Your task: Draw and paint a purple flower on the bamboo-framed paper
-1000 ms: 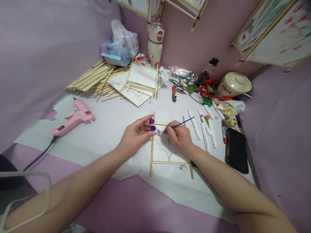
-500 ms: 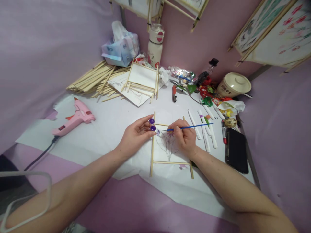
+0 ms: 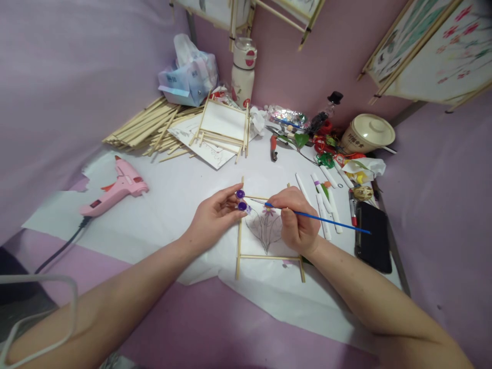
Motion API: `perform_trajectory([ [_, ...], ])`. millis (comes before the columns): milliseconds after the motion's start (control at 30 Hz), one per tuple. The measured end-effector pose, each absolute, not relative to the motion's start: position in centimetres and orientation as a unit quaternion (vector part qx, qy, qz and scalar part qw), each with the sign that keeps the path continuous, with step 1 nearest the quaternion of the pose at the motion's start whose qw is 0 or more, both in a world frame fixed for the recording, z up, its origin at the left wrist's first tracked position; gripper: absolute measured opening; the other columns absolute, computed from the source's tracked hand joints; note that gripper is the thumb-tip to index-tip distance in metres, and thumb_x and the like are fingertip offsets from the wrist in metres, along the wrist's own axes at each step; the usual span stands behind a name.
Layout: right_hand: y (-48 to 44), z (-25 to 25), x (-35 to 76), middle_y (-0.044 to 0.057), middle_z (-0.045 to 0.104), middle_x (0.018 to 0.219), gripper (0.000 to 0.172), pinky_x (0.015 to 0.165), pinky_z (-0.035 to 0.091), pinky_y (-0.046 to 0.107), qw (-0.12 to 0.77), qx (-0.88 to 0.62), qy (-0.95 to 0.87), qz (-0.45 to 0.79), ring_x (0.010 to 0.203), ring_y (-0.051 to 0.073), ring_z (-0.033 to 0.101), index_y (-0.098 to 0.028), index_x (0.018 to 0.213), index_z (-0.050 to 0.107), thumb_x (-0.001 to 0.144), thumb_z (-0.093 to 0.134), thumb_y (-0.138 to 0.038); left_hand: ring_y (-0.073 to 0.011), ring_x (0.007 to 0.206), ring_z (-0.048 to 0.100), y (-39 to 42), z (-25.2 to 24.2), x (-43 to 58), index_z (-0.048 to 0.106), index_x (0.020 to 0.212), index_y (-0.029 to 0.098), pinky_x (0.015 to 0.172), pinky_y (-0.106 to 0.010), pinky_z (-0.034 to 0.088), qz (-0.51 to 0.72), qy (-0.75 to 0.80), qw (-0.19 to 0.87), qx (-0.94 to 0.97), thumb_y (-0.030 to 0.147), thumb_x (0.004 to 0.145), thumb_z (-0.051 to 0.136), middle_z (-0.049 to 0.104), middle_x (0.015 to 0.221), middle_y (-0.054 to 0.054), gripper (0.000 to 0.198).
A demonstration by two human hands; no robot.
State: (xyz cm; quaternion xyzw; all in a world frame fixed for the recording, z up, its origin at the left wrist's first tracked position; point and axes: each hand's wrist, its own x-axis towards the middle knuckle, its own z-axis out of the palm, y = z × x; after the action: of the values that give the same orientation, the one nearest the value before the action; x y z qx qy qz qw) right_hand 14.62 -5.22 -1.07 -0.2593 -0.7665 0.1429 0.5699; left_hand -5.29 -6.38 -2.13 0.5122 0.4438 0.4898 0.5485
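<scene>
Between the thumb and fingers of my left hand [image 3: 215, 212] are two small purple paint pots [image 3: 241, 200], held over the left edge of a stick-framed sheet. My right hand [image 3: 300, 218] is closed on a thin blue paintbrush [image 3: 334, 222]; its bristle end points left, close to the pots, and its handle slants down to the right. Under both hands lies the framed sheet [image 3: 255, 246], with a line drawing of a flower and leaves. The flower at its top has purple petals. My right hand covers part of the frame's right side.
A pink glue gun [image 3: 115, 189] lies at the left. Behind are wooden sticks [image 3: 138, 125], a small frame [image 3: 223, 120], a tissue pack [image 3: 188, 77] and a bottle [image 3: 243, 74]. White markers [image 3: 323, 215], a black phone [image 3: 372, 238] and a lidded bowl [image 3: 367, 134] are at the right.
The brush has swung from nearly level to a slant, its handle end now lower and farther right. My right hand has shifted slightly right and turned. The pots are slightly lower.
</scene>
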Motion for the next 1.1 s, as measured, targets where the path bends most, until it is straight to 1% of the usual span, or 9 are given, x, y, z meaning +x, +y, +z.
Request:
perform_trajectory([
  [200,-5.44,-1.43,14.94,0.004,0.068,0.083,0.016,0.07,0.05,0.042,0.524,-0.261,-0.797,0.144,0.076,0.021,0.065,-0.026,0.097,0.058,0.094,0.043,-0.025,-0.0189,0.098,0.062,-6.63,-2.45,-5.21,0.061,0.128,0.02,0.093,-0.037,0.052,0.476,0.442,0.535,0.541,0.022,0.072,0.076,0.066,0.104,-0.006,0.058],
  [367,-5.63,-1.46,14.93,0.004,0.068,0.084,0.016,0.071,0.048,0.041,0.498,-0.28,-0.81,0.134,0.075,0.021,0.063,-0.026,0.097,0.059,0.094,0.043,-0.023,-0.0194,0.097,0.064,-6.66,-2.62,-5.23,0.061,0.129,0.022,0.094,-0.038,0.053,0.464,0.443,0.513,0.57,0.021,0.074,0.074,0.067,0.106,-0.006,0.057],
  [567,-5.49,-1.19,14.53,0.004,0.068,0.086,0.018,0.074,0.047,0.04,0.502,-0.295,-0.802,0.132,0.079,0.021,0.063,-0.027,0.102,0.059,0.094,0.044,-0.019,-0.0194,0.097,0.065,-6.67,-2.55,-5.31,0.06,0.13,0.021,0.095,-0.039,0.053,0.456,0.436,0.509,0.586,0.02,0.076,0.072,0.068,0.106,-0.006,0.056],
  [833,-5.28,-1.08,14.37,0.005,0.068,0.085,0.017,0.073,0.046,0.039,0.475,-0.302,-0.815,0.14,0.081,0.02,0.061,-0.024,0.1,0.059,0.094,0.044,-0.017,-0.0191,0.097,0.065,-6.69,-2.71,-5.32,0.059,0.131,0.022,0.095,-0.038,0.053,0.452,0.43,0.504,0.597,0.017,0.076,0.07,0.069,0.107,-0.006,0.056],
  [1100,-5.15,-1.32,14.36,0.005,0.067,0.085,0.017,0.072,0.046,0.039,0.488,-0.299,-0.808,0.14,0.08,0.02,0.06,-0.023,0.1,0.059,0.093,0.045,-0.015,-0.0188,0.097,0.065,-6.64,-2.88,-5.33,0.059,0.131,0.021,0.096,-0.039,0.053,0.449,0.43,0.503,0.6,0.017,0.076,0.07,0.068,0.107,-0.006,0.056],
])
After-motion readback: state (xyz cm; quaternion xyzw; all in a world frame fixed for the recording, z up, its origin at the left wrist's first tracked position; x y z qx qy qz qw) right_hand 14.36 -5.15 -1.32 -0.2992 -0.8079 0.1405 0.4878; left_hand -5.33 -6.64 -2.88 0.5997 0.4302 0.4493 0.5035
